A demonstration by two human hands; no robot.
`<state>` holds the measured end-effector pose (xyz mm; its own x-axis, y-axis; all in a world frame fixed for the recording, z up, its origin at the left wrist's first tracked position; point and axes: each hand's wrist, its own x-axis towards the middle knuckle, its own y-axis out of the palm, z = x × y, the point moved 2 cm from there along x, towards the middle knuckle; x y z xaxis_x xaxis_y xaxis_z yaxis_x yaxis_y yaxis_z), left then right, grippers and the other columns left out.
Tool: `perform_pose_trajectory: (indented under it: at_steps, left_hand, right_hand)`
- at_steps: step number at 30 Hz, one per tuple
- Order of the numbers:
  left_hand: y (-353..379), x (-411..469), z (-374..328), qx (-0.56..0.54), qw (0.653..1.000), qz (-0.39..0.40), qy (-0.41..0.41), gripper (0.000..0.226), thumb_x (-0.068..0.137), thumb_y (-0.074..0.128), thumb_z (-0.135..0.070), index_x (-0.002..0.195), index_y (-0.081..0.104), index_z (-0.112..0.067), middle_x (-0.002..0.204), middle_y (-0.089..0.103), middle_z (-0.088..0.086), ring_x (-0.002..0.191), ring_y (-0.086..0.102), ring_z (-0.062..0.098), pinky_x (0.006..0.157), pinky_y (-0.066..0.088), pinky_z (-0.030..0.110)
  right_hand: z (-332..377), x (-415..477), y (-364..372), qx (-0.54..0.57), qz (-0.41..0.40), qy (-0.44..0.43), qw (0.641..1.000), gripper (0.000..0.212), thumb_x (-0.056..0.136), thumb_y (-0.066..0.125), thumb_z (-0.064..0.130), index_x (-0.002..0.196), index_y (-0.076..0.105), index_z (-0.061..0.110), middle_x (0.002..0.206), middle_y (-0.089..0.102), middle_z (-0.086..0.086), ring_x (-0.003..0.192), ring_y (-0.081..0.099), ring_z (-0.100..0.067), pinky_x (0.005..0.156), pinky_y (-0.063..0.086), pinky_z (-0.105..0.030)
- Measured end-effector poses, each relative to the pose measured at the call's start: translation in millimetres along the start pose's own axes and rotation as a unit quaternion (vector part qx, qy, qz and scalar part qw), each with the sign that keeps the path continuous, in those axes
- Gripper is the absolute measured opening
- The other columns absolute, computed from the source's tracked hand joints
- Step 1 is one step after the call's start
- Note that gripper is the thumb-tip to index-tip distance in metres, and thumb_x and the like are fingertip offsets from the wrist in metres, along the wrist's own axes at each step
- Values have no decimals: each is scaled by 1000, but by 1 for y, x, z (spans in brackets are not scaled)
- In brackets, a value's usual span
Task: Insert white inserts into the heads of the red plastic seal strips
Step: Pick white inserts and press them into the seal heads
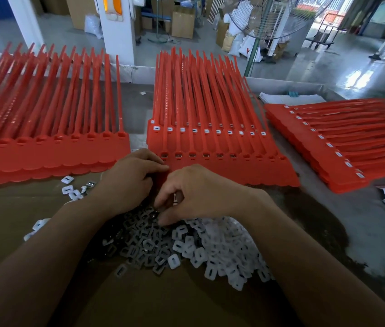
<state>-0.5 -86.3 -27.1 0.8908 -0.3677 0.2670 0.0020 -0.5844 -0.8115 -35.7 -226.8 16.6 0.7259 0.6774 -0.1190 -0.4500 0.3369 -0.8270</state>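
Looking down at the workbench, what do the seal strips look like?

Three stacks of red plastic strips lie on the table (361,223). Each is a comb of long thin tails joined at flat square heads. The middle stack (210,147) sits straight ahead with its tails pointing far. Its farther rows of heads show small white pieces seated in them, and the nearest row shows dark slots. The left stack (45,152) shows only red heads. The right stack (328,171) lies at an angle, with white dots along its heads.

Where are the loose pieces?

A heap of white inserts (212,253), small rounded squares each with a slot, lies near the viewer on a brown cardboard sheet (16,208). The forearms partly cover it. A few strays lie to its left.

And the hands?

They meet at the near edge of the middle stack and cover its nearest left head. The right hand (201,192) pinches a single insert (175,198) between thumb and forefinger. The left hand (134,175) has its fingers curled at the stack's edge. What they hold is hidden, so I cannot tell its grip.

What is beyond?

A standing fan (269,20) and cardboard boxes (182,22) are on a grey floor.
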Motion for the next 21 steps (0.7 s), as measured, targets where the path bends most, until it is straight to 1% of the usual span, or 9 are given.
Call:
perform_pose_trajectory:
  at_steps: [2, 4, 9, 10, 12, 15, 17, 19, 21]
  left_hand:
    - [1, 0, 1, -6, 1000, -5, 0, 46, 74, 49, 9, 108, 67, -15, 113, 56, -4, 107, 48, 9, 95, 37, 27]
    - [1, 0, 1, -12, 1000, -5, 0, 44, 75, 50, 9, 108, 67, -14, 112, 55, -5, 104, 46, 6, 92, 35, 23]
    - [1, 0, 0, -15, 1000, -6, 1, 44, 75, 50, 9, 108, 67, -14, 110, 54, -7, 105, 45, 6, 93, 34, 24]
    - [1, 0, 0, -15, 1000, -8, 0, 44, 75, 50, 9, 108, 67, -14, 109, 54, -8, 105, 45, 6, 94, 34, 24]
    - [1, 0, 0, -16, 1000, -9, 2, 42, 76, 52, 9, 108, 67, -14, 107, 53, -9, 105, 46, 7, 93, 34, 24]
    - [2, 0, 2, -9, 1000, -6, 13, 38, 78, 56, 5, 107, 68, -16, 103, 51, -12, 101, 46, 4, 87, 34, 22]
    - [2, 0, 2, -8, 1000, -9, 17, 37, 78, 57, 4, 106, 68, -18, 101, 50, -13, 99, 46, 4, 84, 34, 22]
    - [2, 1, 3, -8, 1000, -14, 20, 36, 77, 57, 5, 103, 70, -17, 100, 51, -13, 98, 48, 5, 83, 35, 24]
    - [2, 1, 4, -9, 1000, -15, 22, 36, 76, 56, 7, 99, 71, -17, 99, 52, -12, 99, 50, 8, 82, 37, 26]
  right_hand:
    - [5, 2, 5, -19, 22, 0, 1000, 39, 71, 76, 37, 105, 66, 20, 79, 46, 25, 74, 48, 12, 65, 36, -3]
    - [9, 4, 10, -38, 37, -6, 999, 41, 71, 76, 36, 105, 63, 19, 83, 45, 21, 77, 46, 3, 67, 38, -10]
    - [9, 3, 9, -17, 24, -15, 999, 16, 79, 70, 21, 93, 67, 13, 84, 55, 14, 76, 48, 2, 73, 41, -17]
    - [8, 2, 9, -10, 20, -15, 1000, 13, 80, 69, 19, 90, 67, 12, 83, 56, 13, 76, 48, 3, 74, 41, -16]
    - [8, 1, 7, 10, 11, -20, 1000, 8, 80, 69, 16, 86, 67, 12, 78, 55, 16, 71, 49, 6, 70, 39, -9]
    - [8, -2, 2, 33, -1, -36, 999, 2, 83, 65, 12, 84, 66, 11, 75, 53, 19, 71, 49, 12, 69, 35, -3]
    - [6, -4, 0, 42, -18, -37, 998, 4, 84, 63, 11, 82, 66, 9, 74, 56, 16, 69, 49, 11, 67, 35, -3]
    - [5, -4, -2, 54, -49, -32, 997, 6, 82, 64, 8, 78, 66, 4, 72, 61, 7, 62, 51, 9, 61, 38, -5]
    - [4, -4, -4, 75, -75, -29, 994, 6, 80, 64, 5, 76, 68, 2, 67, 63, 7, 57, 52, 8, 56, 39, -6]
